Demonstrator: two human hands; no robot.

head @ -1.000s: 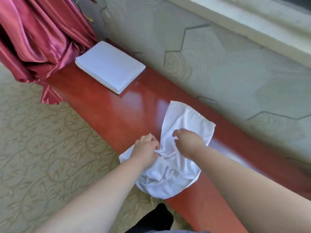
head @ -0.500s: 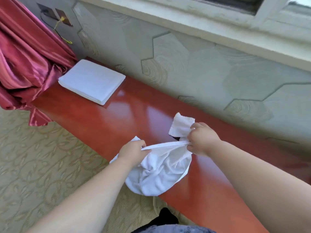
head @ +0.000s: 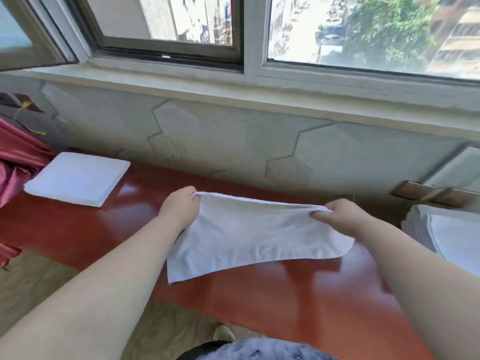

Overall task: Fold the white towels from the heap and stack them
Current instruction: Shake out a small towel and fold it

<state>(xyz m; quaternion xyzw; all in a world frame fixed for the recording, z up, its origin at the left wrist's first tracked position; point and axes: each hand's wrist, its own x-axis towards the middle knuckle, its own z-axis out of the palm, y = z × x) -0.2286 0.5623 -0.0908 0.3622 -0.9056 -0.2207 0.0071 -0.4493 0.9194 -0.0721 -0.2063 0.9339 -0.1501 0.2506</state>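
A white towel hangs stretched flat between my hands above the red wooden bench. My left hand pinches its upper left corner and my right hand pinches its upper right corner. The towel's lower edge droops toward me over the bench. A neat stack of folded white towels lies on the bench at the far left. At the right edge sits a heap of white towels, partly cut off by the frame.
A red satin curtain hangs at the left, beside the folded stack. A patterned wall and window sill run behind the bench. Patterned carpet lies below the bench's near edge. A wall socket plate sits behind the heap.
The towel was bunched on the bench; my hands have moved apart and lifted it, so it is spread out flat. The view has tilted up and now shows the window.
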